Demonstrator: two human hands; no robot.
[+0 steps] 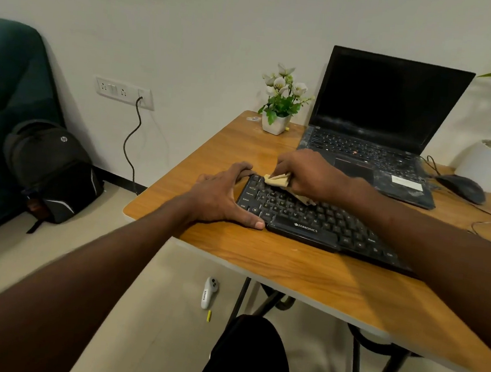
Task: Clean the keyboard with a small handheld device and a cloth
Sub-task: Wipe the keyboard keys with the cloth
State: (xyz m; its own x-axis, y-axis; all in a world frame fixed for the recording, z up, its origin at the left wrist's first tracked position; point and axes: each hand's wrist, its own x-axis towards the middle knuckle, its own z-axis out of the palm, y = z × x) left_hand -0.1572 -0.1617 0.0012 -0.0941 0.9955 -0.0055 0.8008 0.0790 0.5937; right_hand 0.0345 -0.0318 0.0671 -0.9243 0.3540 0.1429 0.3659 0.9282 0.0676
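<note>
A wooden bench (305, 269) stands against a pale wall, tiled floor below. One black keyboard (319, 220) lies near the bench's left edge. The left hand (222, 197) braces its left end, grip wide, fingers spread flat. The right hand (311, 172) pinches one yellow cloth (277, 180) on the far-left keys. One laptop (375, 129) sits behind — one mouse (461, 187) right, bare wood nearer.

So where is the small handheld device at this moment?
In the head view the white handheld device lies on the floor under the table's left front edge, beside a small yellow piece, in neither hand.
</note>
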